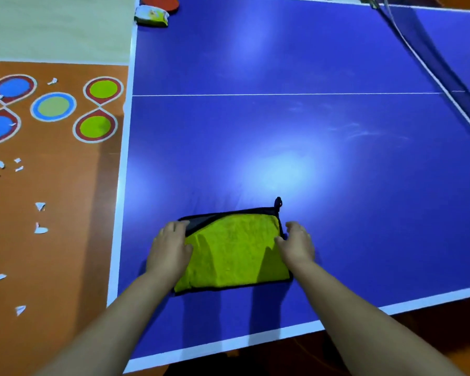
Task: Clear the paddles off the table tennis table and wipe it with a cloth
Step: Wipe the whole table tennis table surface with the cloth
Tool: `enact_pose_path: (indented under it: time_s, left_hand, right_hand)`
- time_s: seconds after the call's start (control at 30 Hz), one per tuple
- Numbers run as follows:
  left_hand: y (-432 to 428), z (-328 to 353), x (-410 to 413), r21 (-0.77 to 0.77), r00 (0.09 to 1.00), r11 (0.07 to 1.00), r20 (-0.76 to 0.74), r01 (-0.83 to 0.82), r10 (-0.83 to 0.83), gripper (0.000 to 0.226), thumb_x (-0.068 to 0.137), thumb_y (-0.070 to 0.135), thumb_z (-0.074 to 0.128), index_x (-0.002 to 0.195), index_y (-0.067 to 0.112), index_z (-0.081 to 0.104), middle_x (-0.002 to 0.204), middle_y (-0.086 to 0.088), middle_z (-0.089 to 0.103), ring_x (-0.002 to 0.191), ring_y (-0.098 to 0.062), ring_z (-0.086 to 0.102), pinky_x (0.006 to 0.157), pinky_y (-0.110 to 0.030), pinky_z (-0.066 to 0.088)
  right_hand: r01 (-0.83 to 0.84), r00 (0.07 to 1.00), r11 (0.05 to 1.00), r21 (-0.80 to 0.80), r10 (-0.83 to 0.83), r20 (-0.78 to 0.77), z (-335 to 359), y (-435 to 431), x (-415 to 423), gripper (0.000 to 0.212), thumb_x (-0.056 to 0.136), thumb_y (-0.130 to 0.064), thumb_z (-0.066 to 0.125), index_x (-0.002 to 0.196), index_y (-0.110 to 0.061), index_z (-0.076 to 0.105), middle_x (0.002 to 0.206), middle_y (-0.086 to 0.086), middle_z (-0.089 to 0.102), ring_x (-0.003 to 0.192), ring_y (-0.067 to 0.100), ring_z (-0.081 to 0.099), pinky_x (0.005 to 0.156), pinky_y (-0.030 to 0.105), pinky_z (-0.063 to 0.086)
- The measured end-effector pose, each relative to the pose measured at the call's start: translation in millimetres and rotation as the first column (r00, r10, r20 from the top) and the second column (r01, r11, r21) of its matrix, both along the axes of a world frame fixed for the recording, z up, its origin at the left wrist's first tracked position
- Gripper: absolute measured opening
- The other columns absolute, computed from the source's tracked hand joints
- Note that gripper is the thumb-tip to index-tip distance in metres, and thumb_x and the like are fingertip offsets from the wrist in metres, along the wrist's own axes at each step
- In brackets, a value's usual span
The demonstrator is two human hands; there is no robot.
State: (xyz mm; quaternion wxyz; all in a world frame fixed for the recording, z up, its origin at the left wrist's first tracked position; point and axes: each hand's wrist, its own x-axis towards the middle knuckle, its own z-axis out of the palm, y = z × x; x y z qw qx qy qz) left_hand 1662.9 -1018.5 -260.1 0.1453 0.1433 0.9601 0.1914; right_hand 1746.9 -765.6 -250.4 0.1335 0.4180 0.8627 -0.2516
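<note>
The yellow cloth with the black edge lies folded on the blue table, close to the near edge and a bit to the left. The left hand grips the cloth's left side, with the thumb on top and the fingers bent over the far left corner, where the dark side shows. The right hand is at the cloth's right edge with its fingers curled and its thumb touching the cloth. I cannot tell if it really grips the cloth or only touches it. The cloth looks ready, so I think the wiping is just about to start. Pale smudges show on the table to the right of the middle, so most of the top seems to need a wipe. One red paddle lies at the far left corner of the table, with a small packet just beside it. So the clearing job does not look done. The net runs along the far right. Bits of white paper lie on the orange floor to the left.
</note>
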Motion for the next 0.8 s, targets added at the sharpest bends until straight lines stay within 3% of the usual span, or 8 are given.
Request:
enact_pose_path:
  time_s: [0.17,0.3,0.37,0.47,0.53,0.63,0.7,0.8]
  left_hand:
    - [14,-33,15,0.051,0.943,0.946,-0.113,0.32,-0.313,0.06,0.051,0.013,0.086,0.107,0.017,0.063,0.099,-0.002,0.061,0.088,-0.025,0.06,0.071,-0.032,0.053]
    - [21,-47,13,-0.059,0.903,0.905,-0.071,0.42,-0.424,0.09,0.039,0.044,0.09,0.118,0.026,0.051,0.118,-0.003,0.06,0.109,-0.023,0.056,0.085,-0.038,0.051]
    - [19,-47,2,-0.153,0.905,0.897,-0.039,0.414,-0.424,0.097,0.041,0.058,0.083,0.127,0.025,0.052,0.131,-0.008,0.054,0.123,-0.028,0.045,0.102,-0.047,0.037]
    - [13,-46,-12,-0.184,0.913,0.898,-0.009,0.399,-0.407,0.107,0.056,0.068,0.07,0.145,0.021,0.034,0.153,-0.009,0.026,0.142,-0.029,0.021,0.114,-0.043,0.002]
    - [9,-44,-16,-0.128,0.904,0.897,-0.012,0.424,-0.428,0.101,0.06,0.061,0.073,0.144,0.019,0.036,0.153,-0.01,0.026,0.142,-0.03,0.021,0.113,-0.044,0.006]
    - [-2,-38,-20,0.02,0.946,0.947,-0.051,0.322,-0.32,0.069,0.063,0.035,0.082,0.124,0.013,0.059,0.137,-0.012,0.049,0.128,-0.034,0.044,0.104,-0.047,0.033]
    - [-10,-31,-26,0.1,0.979,0.978,-0.101,0.185,-0.175,0.047,0.068,0.019,0.081,0.112,0.011,0.065,0.124,-0.012,0.059,0.117,-0.035,0.052,0.095,-0.048,0.041]
    - [-25,-24,-34,0.159,0.991,0.987,-0.13,0.008,0.012,0.034,0.072,0.006,0.075,0.105,0.008,0.068,0.111,-0.012,0.064,0.109,-0.036,0.055,0.091,-0.048,0.042]
  right_hand:
    - [0.069,0.994,0.99,0.123,-0.079,0.078,-19,-11,13,0.039,0.09,-0.034,0.064,0.119,-0.011,0.052,0.123,0.01,0.054,0.118,0.032,0.047,0.092,0.039,0.038]
    - [0.082,0.988,0.991,0.107,-0.095,0.121,-27,-11,8,0.039,0.087,-0.035,0.067,0.117,-0.012,0.055,0.118,0.008,0.061,0.118,0.03,0.049,0.093,0.036,0.036]
    - [0.067,0.989,0.994,0.082,-0.077,0.128,-26,-9,4,0.033,0.087,-0.029,0.065,0.115,-0.013,0.06,0.117,0.01,0.06,0.117,0.03,0.048,0.09,0.034,0.038]
    - [0.148,0.988,0.989,0.0,-0.148,0.04,-21,-11,1,0.01,0.083,-0.015,0.061,0.09,-0.015,0.054,0.102,0.007,0.053,0.097,0.03,0.052,0.071,0.032,0.038]
    - [0.184,0.983,0.982,-0.045,-0.185,-0.019,-16,-17,-3,0.019,0.08,-0.011,0.06,0.076,-0.018,0.043,0.092,0.006,0.052,0.08,0.028,0.051,0.061,0.032,0.034]
    - [0.153,0.98,0.985,-0.083,-0.162,-0.112,0,-35,-15,0.021,0.076,-0.008,0.06,0.075,-0.018,0.041,0.083,0.004,0.053,0.073,0.027,0.05,0.057,0.032,0.031]
    - [0.071,0.975,0.991,-0.111,-0.093,-0.201,11,-57,-27,0.021,0.076,-0.007,0.062,0.078,-0.017,0.044,0.086,0.001,0.05,0.073,0.024,0.048,0.058,0.032,0.029]
    - [-0.145,0.948,0.971,-0.189,0.081,-0.307,21,-102,-42,0.023,0.077,-0.009,0.067,0.081,-0.018,0.046,0.09,-0.002,0.045,0.075,0.018,0.044,0.062,0.029,0.028]
